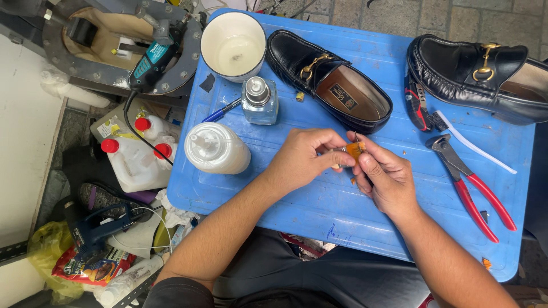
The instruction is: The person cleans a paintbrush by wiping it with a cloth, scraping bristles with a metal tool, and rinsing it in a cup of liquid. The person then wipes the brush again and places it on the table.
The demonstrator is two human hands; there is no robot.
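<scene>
White cup (233,44) at tabletop (297,205) far edge: thin pale residue. Two black loafers (328,80). Left hand (299,159), right hand (385,177): fingers clamped on small orange piece (355,149).

Both hands (348,165) pinching small orange piece (355,150), blue tray (319,211), black loafers (328,80)

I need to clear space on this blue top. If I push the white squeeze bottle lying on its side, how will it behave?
The white squeeze bottle lies on its rounded side, so it would probably roll rather than slide. Its soft-looking plastic wall would likely give under a firm grip. It sits near the blue top's left edge, so a push that way may send it off.
</scene>
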